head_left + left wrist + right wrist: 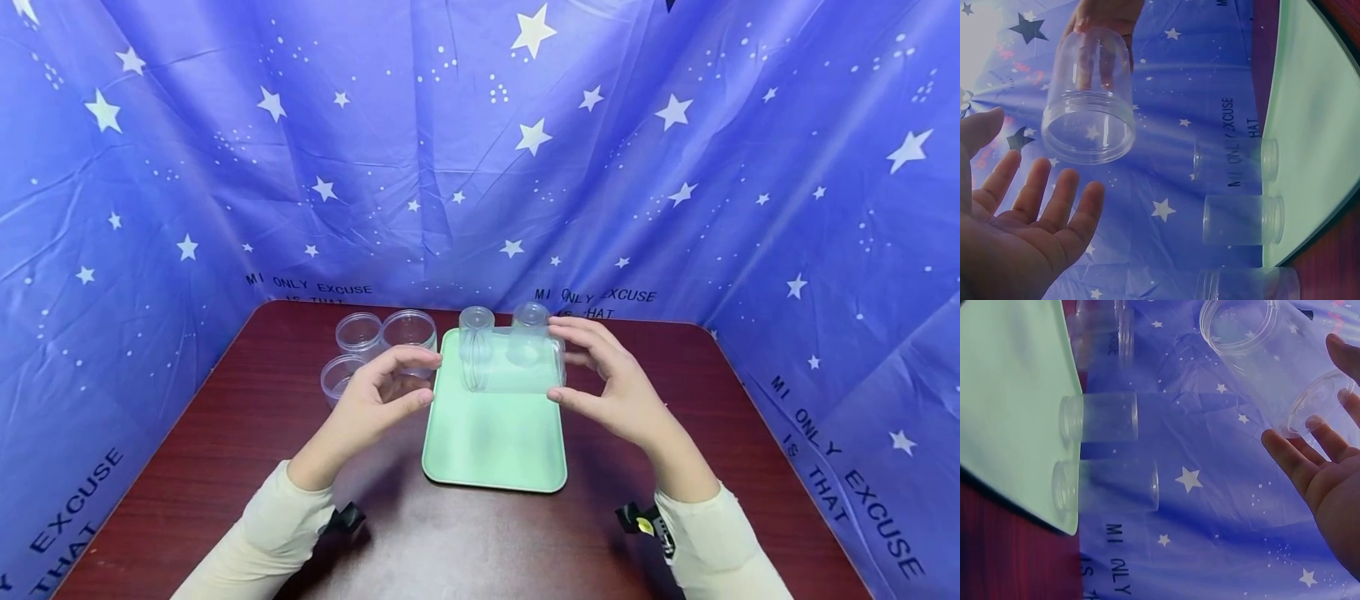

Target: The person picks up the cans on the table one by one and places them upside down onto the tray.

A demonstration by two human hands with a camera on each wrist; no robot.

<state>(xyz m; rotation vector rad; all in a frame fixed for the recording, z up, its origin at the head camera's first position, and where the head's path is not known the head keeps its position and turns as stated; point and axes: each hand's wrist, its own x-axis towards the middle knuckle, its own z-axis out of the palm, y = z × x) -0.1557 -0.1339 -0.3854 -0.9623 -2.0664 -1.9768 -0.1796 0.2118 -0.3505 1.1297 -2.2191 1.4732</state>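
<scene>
My right hand grips the base end of a large clear plastic jar, with thumb and fingertips round its rim. The jar lies sideways in the air above a light green tray. Its threaded open mouth points toward my left hand. That hand has its fingers loosely spread with nothing in them, a gap away from the jar. Two smaller clear jars stand mouth down at the tray's far end, partly seen through the large jar in the head view.
Left of the tray, several clear round containers stand on the dark red table: a wide one, a smaller one and one partly behind my left hand. A blue star-patterned curtain encloses the table's back and sides.
</scene>
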